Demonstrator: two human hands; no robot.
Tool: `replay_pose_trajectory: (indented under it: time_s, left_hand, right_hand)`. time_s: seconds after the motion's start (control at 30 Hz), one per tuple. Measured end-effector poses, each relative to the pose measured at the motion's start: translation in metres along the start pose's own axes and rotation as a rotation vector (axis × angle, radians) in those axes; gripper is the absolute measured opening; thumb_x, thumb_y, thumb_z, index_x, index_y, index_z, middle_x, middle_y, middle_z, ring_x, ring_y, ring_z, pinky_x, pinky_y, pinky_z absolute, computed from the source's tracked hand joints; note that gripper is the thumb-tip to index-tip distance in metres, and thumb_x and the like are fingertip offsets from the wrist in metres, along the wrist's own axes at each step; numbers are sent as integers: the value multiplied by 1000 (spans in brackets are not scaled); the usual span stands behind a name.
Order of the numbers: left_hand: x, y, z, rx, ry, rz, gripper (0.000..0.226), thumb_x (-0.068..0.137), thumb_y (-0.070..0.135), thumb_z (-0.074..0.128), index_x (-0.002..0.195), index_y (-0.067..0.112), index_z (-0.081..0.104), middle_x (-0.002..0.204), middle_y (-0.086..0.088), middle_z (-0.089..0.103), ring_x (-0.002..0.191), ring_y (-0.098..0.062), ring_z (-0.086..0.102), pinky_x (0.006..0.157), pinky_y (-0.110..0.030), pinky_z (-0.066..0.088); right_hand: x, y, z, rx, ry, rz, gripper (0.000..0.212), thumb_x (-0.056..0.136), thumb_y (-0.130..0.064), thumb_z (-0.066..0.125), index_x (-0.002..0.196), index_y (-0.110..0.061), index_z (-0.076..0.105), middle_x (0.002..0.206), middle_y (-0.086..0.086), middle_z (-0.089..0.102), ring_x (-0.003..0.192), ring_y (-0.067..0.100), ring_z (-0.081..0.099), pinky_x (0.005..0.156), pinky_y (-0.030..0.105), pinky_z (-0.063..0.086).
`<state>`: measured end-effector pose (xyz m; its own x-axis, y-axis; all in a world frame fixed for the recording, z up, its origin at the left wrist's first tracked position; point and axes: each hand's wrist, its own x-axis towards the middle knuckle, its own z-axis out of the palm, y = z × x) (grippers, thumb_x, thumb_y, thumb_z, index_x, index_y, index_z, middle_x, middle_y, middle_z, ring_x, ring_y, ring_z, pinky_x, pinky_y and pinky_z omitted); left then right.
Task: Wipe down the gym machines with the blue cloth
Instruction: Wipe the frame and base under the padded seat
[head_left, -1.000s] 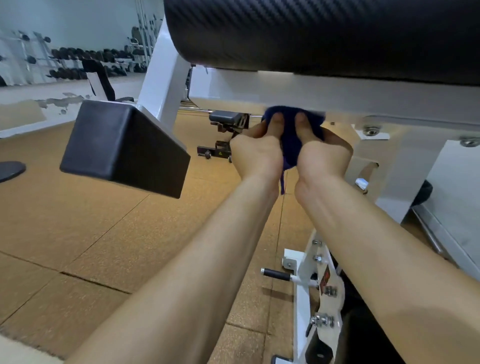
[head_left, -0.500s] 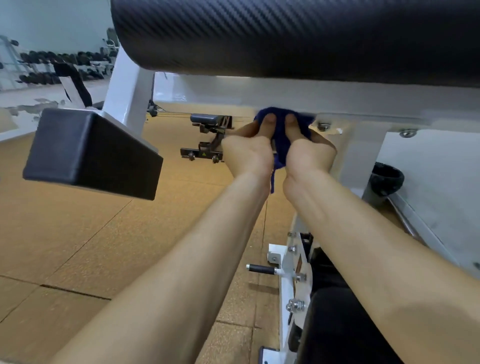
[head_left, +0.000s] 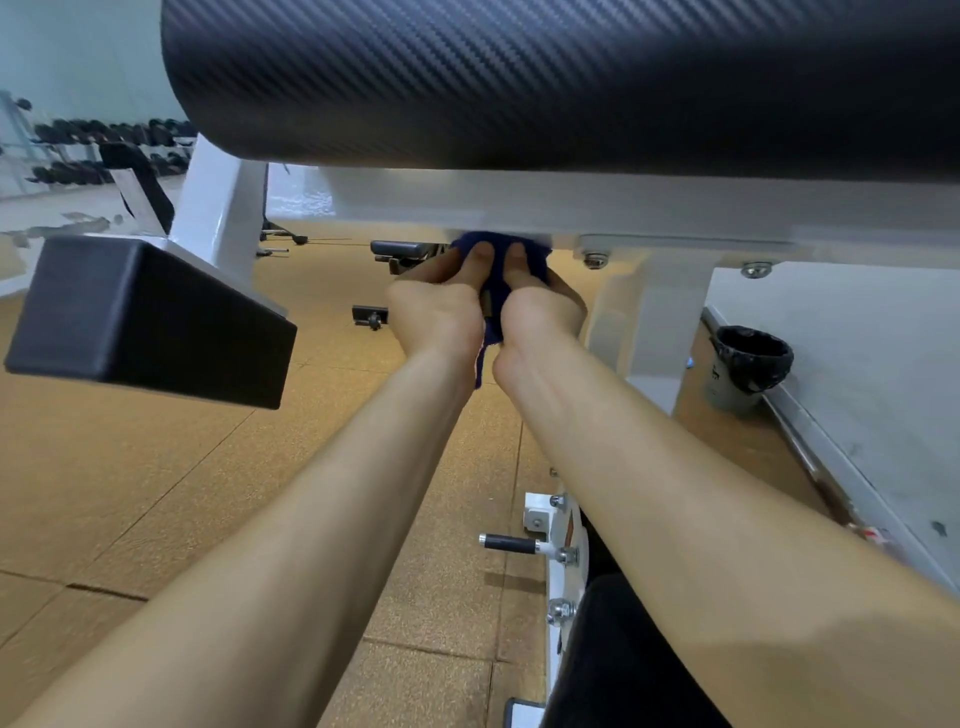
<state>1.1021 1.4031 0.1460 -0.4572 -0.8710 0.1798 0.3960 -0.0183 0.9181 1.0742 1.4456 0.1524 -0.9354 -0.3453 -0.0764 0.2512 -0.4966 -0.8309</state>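
A dark blue cloth is bunched between my two hands and pressed up against the underside of the machine's white steel beam. My left hand grips its left side with the thumb on the cloth. My right hand grips its right side the same way. A loose strip of cloth hangs down between my wrists. Above the beam lies a long black textured pad. The far fingers of both hands are hidden behind the cloth.
A black block pad juts out on the left on a white post. A white support leg stands just right of my hands. A black-lined bin sits by the right wall. An adjustment pin sticks out below.
The view has shifted, and both hands with the cloth have slid along the beam's underside, now lying lower under its edge. The bin at the right has come fully into sight.
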Motion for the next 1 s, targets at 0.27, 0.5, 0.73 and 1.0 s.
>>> replay_pose_trajectory:
  time_s: [0.27, 0.5, 0.73, 1.0]
  left_hand:
    - [-30, 2, 11, 29, -73, 29, 20, 88, 27, 76, 104, 15, 75, 94, -1, 77, 88, -14, 74, 76, -28, 61]
    - [-71, -9, 32, 91, -227, -10, 15, 92, 24, 70, 81, 15, 76, 73, 4, 75, 75, -15, 71, 69, -33, 57]
    - [-69, -3, 41, -82, -272, -94, 22, 99, 23, 61, 86, 10, 74, 89, -11, 76, 81, -21, 70, 73, -31, 56]
    - [-54, -9, 50, 54, -177, -82, 13, 90, 17, 72, 77, 13, 74, 72, -2, 75, 66, -15, 71, 59, -22, 50]
  right_hand:
    - [-15, -18, -29, -3, 25, -55, 12, 92, -27, 73, 86, -18, 70, 87, 4, 76, 81, 24, 72, 72, 41, 61]
    - [-42, -26, -78, -20, 97, -192, 17, 100, -14, 57, 91, -21, 70, 86, 1, 72, 81, 18, 67, 80, 37, 56]
    - [-52, -33, -77, 7, -106, -271, 34, 97, 0, 43, 119, -8, 68, 95, 0, 71, 83, 6, 67, 74, 18, 53]
    - [-26, -31, -67, -270, -62, -165, 16, 91, -26, 54, 95, -17, 67, 84, -3, 70, 80, 14, 65, 66, 29, 46]
